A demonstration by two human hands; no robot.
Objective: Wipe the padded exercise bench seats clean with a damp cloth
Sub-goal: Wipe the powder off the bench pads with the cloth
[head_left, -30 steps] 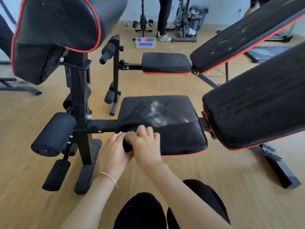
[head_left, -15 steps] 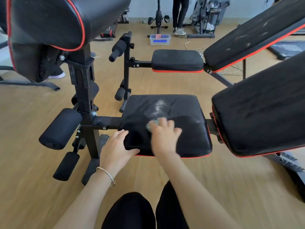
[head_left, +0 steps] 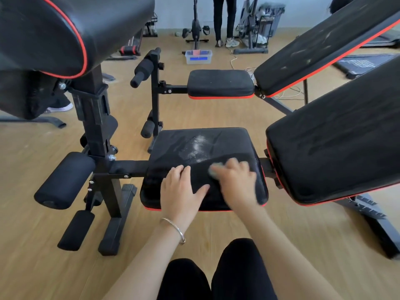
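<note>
A black padded bench seat (head_left: pixel 173 144) with red trim sits right in front of me, with a patch of white dust (head_left: pixel 198 148) across its middle. My right hand (head_left: pixel 237 182) presses a small pale green cloth (head_left: pixel 215 169) onto the right half of the seat, just below the dust; the hand is blurred. My left hand (head_left: pixel 180 190) lies flat with fingers spread on the seat's front left part. The near strip of the seat looks darker and dust-free.
The tilted backrest (head_left: pixel 337 148) rises at the right. A second bench seat (head_left: pixel 219 83) and backrest (head_left: pixel 320 46) stand behind. A padded upright post (head_left: pixel 93 118) with foam rollers (head_left: pixel 65 180) stands left. A plastic box (head_left: pixel 198 56) and a standing person's legs (head_left: pixel 224 20) are farther back.
My right hand has swept the cloth from the seat's front left corner to its right side. My left hand moved from the corner onto the seat's front surface.
</note>
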